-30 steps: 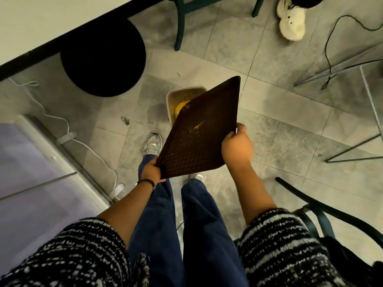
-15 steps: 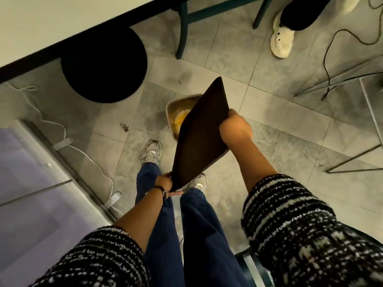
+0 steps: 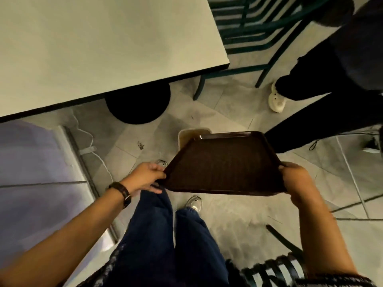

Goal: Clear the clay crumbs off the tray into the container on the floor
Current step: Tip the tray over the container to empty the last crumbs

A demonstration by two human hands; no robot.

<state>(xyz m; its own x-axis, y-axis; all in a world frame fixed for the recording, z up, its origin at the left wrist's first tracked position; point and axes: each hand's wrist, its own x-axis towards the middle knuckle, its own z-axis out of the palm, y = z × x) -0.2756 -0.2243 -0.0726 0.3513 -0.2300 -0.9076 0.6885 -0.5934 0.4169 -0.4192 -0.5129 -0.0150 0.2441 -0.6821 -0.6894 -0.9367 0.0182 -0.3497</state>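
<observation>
I hold a dark brown textured tray [image 3: 223,164] nearly level over the floor. My left hand [image 3: 145,177] grips its near left corner and my right hand [image 3: 296,179] grips its near right corner. No crumbs show on the tray's surface. The container [image 3: 189,134], a pale rectangular tub, stands on the floor beyond the tray; the tray's far edge hides most of it.
A pale table [image 3: 93,48] with a black round base [image 3: 137,104] stands ahead on the left. A green chair [image 3: 244,38] and another person's legs [image 3: 323,100] are at the right. A white cable [image 3: 91,146] runs along the floor at the left.
The tray swung from steeply tipped over the container back to nearly level. My view rose, so the table top now fills the upper left. The crumbs seen earlier no longer show.
</observation>
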